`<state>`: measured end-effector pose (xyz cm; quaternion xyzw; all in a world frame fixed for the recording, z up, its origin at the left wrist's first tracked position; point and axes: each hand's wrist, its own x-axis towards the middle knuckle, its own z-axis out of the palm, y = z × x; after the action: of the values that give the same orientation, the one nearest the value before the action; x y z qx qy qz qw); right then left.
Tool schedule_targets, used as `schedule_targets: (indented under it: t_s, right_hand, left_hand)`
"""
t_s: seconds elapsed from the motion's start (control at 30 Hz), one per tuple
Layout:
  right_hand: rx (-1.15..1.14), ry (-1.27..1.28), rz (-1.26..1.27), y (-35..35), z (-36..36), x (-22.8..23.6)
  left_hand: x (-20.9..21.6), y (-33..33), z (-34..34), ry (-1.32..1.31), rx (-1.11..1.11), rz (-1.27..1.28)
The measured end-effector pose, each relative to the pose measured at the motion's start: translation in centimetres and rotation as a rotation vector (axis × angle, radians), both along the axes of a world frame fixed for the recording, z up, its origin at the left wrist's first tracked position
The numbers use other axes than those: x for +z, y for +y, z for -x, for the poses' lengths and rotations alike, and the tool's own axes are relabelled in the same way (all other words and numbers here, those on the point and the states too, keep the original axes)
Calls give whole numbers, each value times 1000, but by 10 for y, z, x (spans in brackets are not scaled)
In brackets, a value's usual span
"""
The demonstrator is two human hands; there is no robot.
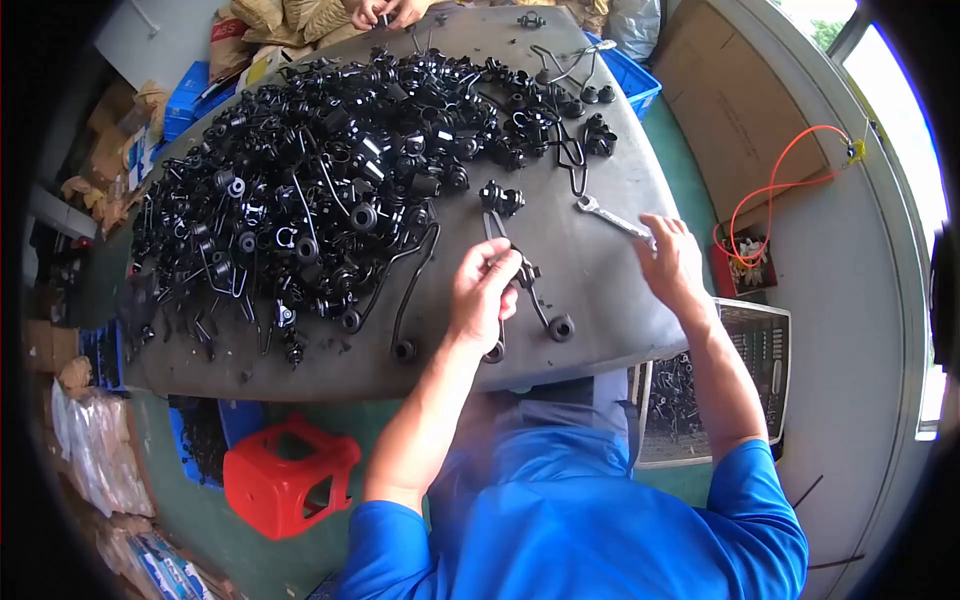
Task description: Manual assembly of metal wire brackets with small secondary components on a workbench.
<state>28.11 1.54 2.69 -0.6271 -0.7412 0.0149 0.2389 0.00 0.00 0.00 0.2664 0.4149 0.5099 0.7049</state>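
Observation:
My left hand [485, 290] is closed on a black bent-wire bracket, pinched between thumb and fingers above the table. The bracket's wire leg [538, 300] slants down to a round black roller [561, 328]. My right hand [672, 262] has its thumb and fingers around the near end of a silver wrench [612, 216]. The wrench's head points left, away from my palm. Just beyond my left hand sits a black clamp-like fitting [502, 198]. Left of that hand, a bent-wire piece with rollers [405, 300] lies on the grey tabletop [610, 300].
A big heap of black metal parts [330, 170] covers the table's left and middle. Another person's hands [385, 12] are at the far edge. A red stool [290, 475] and a crate of small parts [740, 385] stand below. An orange hose [770, 190] hangs at right.

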Motion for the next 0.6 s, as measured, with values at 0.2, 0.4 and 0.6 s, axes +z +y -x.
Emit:
schedule_targets:
  t_s: [0.2, 0.4, 0.6]
  right_hand:
    - [-53, 181, 275, -18, -5, 3]
    - [9, 194, 346, -35, 22, 5]
    - [132, 575, 184, -63, 65, 3]
  left_hand:
    - [13, 1, 0, 30, 262, -218]
    - [18, -3, -5, 28, 338, -234]
    - [21, -2, -7, -62, 372, -157]
